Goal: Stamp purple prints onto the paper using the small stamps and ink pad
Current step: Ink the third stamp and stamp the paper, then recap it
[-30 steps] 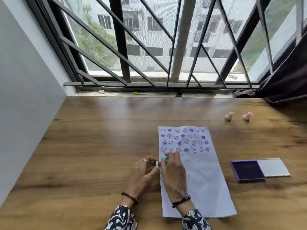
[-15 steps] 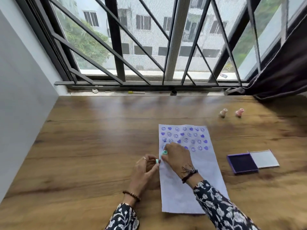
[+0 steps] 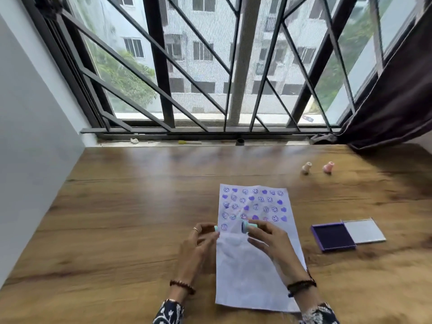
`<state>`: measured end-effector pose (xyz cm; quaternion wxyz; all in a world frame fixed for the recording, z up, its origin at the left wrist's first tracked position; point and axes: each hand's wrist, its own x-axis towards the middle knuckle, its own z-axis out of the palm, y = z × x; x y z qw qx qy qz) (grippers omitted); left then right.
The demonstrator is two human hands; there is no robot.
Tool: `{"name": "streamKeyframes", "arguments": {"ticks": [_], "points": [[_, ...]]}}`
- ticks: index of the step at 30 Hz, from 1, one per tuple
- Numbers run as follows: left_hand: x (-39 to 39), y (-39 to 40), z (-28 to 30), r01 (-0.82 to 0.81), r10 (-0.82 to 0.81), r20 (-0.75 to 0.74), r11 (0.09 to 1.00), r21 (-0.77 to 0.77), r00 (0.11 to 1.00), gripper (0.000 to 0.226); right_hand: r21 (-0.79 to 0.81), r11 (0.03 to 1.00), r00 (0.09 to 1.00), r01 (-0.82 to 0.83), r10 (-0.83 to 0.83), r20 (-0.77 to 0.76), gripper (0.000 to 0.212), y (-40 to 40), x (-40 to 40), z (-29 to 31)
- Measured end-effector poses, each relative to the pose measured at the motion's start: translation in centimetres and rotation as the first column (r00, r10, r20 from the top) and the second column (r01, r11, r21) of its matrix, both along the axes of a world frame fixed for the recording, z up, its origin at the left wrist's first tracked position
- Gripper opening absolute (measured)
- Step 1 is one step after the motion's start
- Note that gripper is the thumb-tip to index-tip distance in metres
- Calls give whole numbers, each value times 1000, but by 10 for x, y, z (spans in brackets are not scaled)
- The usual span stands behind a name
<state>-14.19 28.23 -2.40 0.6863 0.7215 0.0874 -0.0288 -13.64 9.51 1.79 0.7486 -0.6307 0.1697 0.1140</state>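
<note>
A white sheet of paper (image 3: 252, 277) lies on the wooden table (image 3: 131, 206), its upper half covered with rows of purple smiley and heart prints. My right hand (image 3: 268, 242) holds a small teal stamp (image 3: 247, 226) lifted off the paper, inked face turned left. My left hand (image 3: 201, 242) rests at the paper's left edge, pinching a small teal piece (image 3: 216, 228), probably the stamp's cap. A fresh smiley print (image 3: 224, 226) shows between my hands. The open purple ink pad (image 3: 333, 237) lies to the right with its lid (image 3: 363, 230) beside it.
Two more small stamps, a cream one (image 3: 306, 167) and a pink one (image 3: 328, 167), stand at the far right of the table. A barred window (image 3: 210, 90) runs along the back, a grey wall (image 3: 28, 136) on the left, a dark curtain (image 3: 397, 94) at right.
My right hand pressed the stamp at the paper's left edge, then lifted it and moved right, leaving a new smiley print. The left hand stayed in place.
</note>
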Motion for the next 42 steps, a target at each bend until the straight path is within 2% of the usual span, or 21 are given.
{"name": "streamKeyframes", "arguments": {"ticks": [4,7,14,17,24,28,30,32,34,38,42], "points": [[3,-24,14,70,-87,-60,968,-243,994,15,49,996,995,-81,78,70,18,-10,-13,11],[2,-46,22,83,-129,-95,919,-386,987,19,-30,993,983,-115,118,139,22,-22,-16,19],[0,-87,32,91,-143,-95,902,-422,985,25,-263,961,951,-92,163,263,27,-63,-13,27],[1,-103,36,96,-138,-73,905,-414,988,22,-291,951,944,-103,186,274,25,-81,-11,29],[8,-140,43,88,-94,2,921,-380,996,18,-109,988,965,-107,129,227,10,-115,5,31],[17,-167,40,-24,-12,-66,855,-519,998,17,67,995,983,-70,58,177,26,-124,15,26],[23,-180,36,-64,20,-86,833,-549,996,18,99,994,989,-54,40,142,26,-130,21,21],[32,-191,33,-80,32,-98,843,-532,995,21,82,995,990,-56,45,132,17,-137,27,16],[44,-199,29,-60,26,-82,889,-453,996,24,38,998,988,-49,43,147,13,-144,37,11],[77,-210,27,21,-20,6,981,-192,1000,22,-134,991,983,12,13,181,21,-152,72,3],[122,-219,29,-6,5,50,1000,27,999,16,-312,949,979,52,14,206,14,-154,116,-8]]}}
